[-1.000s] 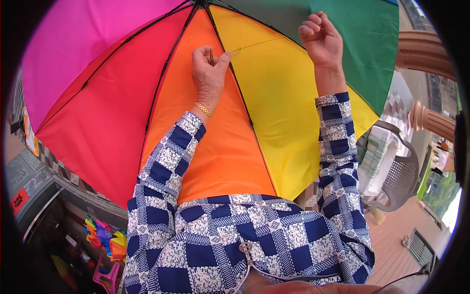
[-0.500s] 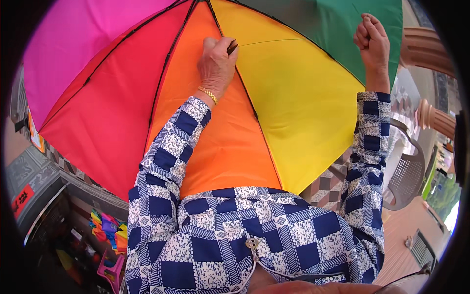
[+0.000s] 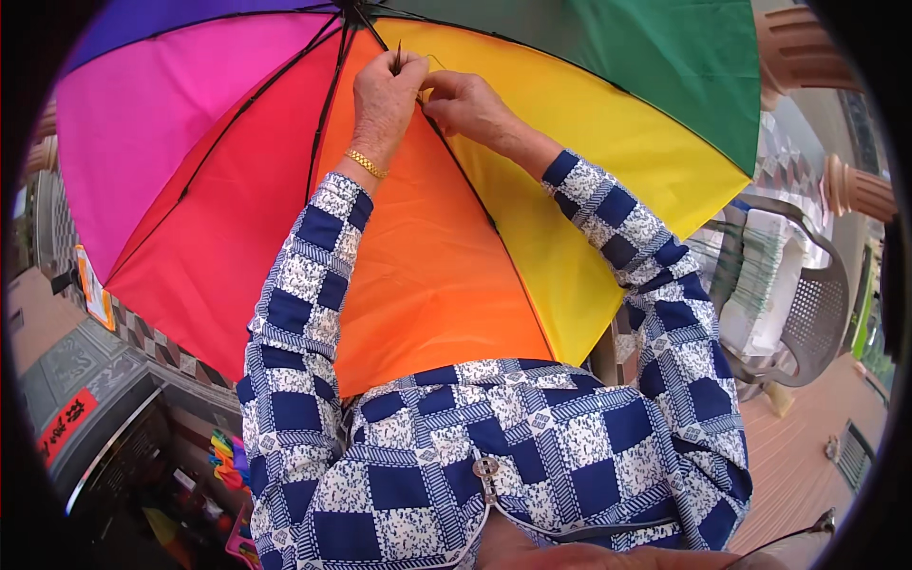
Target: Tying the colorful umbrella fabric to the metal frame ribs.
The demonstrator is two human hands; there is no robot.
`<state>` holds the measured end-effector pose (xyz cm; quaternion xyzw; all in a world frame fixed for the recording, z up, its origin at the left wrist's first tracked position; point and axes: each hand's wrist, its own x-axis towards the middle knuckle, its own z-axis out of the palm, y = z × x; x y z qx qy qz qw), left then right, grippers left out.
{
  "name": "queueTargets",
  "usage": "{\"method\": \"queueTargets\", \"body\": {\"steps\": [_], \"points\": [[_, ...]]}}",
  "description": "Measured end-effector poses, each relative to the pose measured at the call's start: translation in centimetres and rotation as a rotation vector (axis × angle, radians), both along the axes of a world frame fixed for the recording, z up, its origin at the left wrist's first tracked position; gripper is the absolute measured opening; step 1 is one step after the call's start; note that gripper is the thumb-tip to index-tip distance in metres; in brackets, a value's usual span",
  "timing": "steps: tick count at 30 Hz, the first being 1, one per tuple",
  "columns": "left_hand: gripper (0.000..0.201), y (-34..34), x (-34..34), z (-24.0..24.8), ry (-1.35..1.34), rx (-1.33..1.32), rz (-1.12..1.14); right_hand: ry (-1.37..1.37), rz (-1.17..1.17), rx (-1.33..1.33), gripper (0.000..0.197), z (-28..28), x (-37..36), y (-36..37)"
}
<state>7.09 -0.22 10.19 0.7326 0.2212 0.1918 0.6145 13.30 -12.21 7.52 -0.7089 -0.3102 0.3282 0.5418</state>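
Observation:
An open umbrella (image 3: 446,237) with rainbow-coloured panels spreads before me, its underside and black ribs (image 3: 478,195) showing. My left hand (image 3: 385,104) is closed at the rib between the orange and yellow panels. A small dark pointed tool (image 3: 397,61) sticks up from its fingers; its exact kind does not show. Close beside it, my right hand (image 3: 467,106) pinches at the same rib, fingertips nearly touching the left. A thin thread (image 3: 436,61) curls above the right fingers; its end is hidden. The ribs meet at a dark hub (image 3: 355,13) at the top edge.
At the right stands a grey plastic chair (image 3: 825,309) with a pale folded cloth-like item (image 3: 763,285) on it. Terracotta-coloured pillars (image 3: 860,188) rise beyond. Lower left, a dark cabinet-like space (image 3: 142,465) has a bundle of colourful fabric (image 3: 228,461) near it.
My right hand has come from far right over the green panel to beside my left hand. The thread stretched across the yellow panel is now slack. The umbrella has shifted slightly, showing a blue-violet panel.

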Motion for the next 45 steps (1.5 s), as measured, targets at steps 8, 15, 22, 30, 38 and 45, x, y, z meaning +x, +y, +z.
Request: {"method": "queueTargets", "body": {"steps": [8,15,22,30,38,45], "points": [[0.013,0.2,-0.3,-1.3,-0.078,-0.317,0.117,0.18,-0.291,0.007,0.011,-0.9,-0.2,1.4],[0.006,1.7,-1.2,-2.2,-0.138,-0.567,0.274,0.388,-0.669,0.686,0.005,-1.7,0.2,0.8],[0.014,3.5,-2.3,-6.1,-0.004,-0.165,0.157,0.671,-0.421,1.034,0.008,-3.2,7.5,-3.8],[0.019,3.4,-3.3,-5.3,0.243,0.224,0.046,0.451,-0.62,0.671,0.003,2.1,9.8,-6.0],[0.017,3.8,-3.5,-6.0,0.318,0.571,0.126,1.307,-0.128,1.058,0.002,5.9,13.4,-9.3],[0.012,3.3,-3.5,-5.1,0.238,1.06,-0.088,0.511,-0.559,0.793,0.004,9.1,9.8,-8.2]]}}
